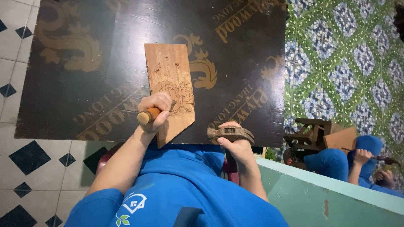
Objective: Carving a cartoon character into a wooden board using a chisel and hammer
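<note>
Left hand is fisted tight round a round orange-brown wooden tool handle; butt end of the handle sticks out toward the body, the tool's tip is hidden under the fingers, can't tell what kind. That fist rests on a light brown wooden panel w/ a cut-off corner and a line drawing on it, near its lower edge, just beside the drawing. Right hand is closed round the shaft of a rusty metal hammer, head up just above the fingers, clear of the panel and to its right, near the close edge of the board below. Panel lies flat on a big black plywood board w/ gold printed ornaments, roughly mid-board, its lower tip reaching the board's near edge; surface is reddish-tan w/ a few dark specks, drawing is a rounded figure in thin dark lines, partly covered by the left fist. Person wears a blue shirt. Right of the board: green patterned mosaic floor, and another person in blue beside a dark wooden stool.
</note>
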